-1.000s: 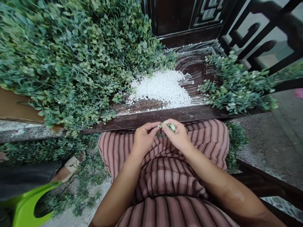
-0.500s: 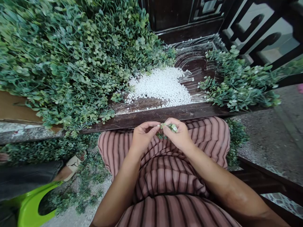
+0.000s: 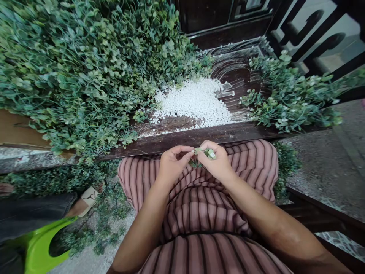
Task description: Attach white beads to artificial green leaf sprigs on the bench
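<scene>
My right hand point(image 3: 217, 164) is closed round a small artificial leaf sprig point(image 3: 210, 153), with pale green leaves and a white bit on it showing beside the thumb. Thumb and forefinger of my left hand point(image 3: 173, 164) are pinched together at the sprig's other end, on what looks like a tiny white bead point(image 3: 192, 151). The two hands almost meet over my lap, just in front of the bench edge. More green leaves hang below the fingers. Beyond the hands a heap of small white beads point(image 3: 196, 102) lies on the dark wooden bench point(image 3: 199, 136).
A big pile of artificial greenery point(image 3: 94, 76) covers the bench's left side, and a smaller bunch point(image 3: 291, 97) lies at the right. Cardboard point(image 3: 19, 129) shows at far left. Below it are another person's foot in a sandal point(image 3: 89, 198) and a green plastic stool point(image 3: 42, 247).
Both hands stay almost in place, still pinching at the sprig. The leaves by my right thumb have turned slightly. The view has shifted a little.
</scene>
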### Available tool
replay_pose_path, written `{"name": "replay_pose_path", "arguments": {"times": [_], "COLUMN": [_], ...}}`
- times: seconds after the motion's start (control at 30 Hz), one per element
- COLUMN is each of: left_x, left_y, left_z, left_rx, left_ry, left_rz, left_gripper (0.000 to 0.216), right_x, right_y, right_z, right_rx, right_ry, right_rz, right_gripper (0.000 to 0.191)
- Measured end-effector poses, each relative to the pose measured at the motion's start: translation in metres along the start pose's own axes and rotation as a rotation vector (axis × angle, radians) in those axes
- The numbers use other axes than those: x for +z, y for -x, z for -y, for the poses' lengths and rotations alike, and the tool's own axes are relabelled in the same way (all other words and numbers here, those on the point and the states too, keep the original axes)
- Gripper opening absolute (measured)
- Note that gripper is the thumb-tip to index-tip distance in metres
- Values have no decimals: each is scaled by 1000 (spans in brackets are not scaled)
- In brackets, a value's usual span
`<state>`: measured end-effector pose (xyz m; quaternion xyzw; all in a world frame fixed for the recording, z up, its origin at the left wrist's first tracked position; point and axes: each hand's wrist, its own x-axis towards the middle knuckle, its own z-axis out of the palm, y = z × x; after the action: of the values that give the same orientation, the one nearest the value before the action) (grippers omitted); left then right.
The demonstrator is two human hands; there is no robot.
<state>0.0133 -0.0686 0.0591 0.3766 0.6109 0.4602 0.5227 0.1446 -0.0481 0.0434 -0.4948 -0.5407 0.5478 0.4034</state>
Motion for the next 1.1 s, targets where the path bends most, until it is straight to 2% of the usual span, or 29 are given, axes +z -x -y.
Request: {"name": "replay_pose_path", "arguments": {"times": [0.3,0.6,1.1], "left_x": [0,1,6], "left_y": [-1,-2,-4], "left_z": [2,1,0], "left_rx": [38,147,23], "left_ry": [-68,-171,47], "left_rz": [15,29,6], "left_gripper": [11,8,5], "right_x": [0,-2,-1], "right_y": [0,-1,2], "right_z": [-1,0,1], "right_rx": [-2,-28,-127], "right_ry": [-11,33,46], "right_rz": [-17,-26,-48], "right_gripper": [18,17,14]}}
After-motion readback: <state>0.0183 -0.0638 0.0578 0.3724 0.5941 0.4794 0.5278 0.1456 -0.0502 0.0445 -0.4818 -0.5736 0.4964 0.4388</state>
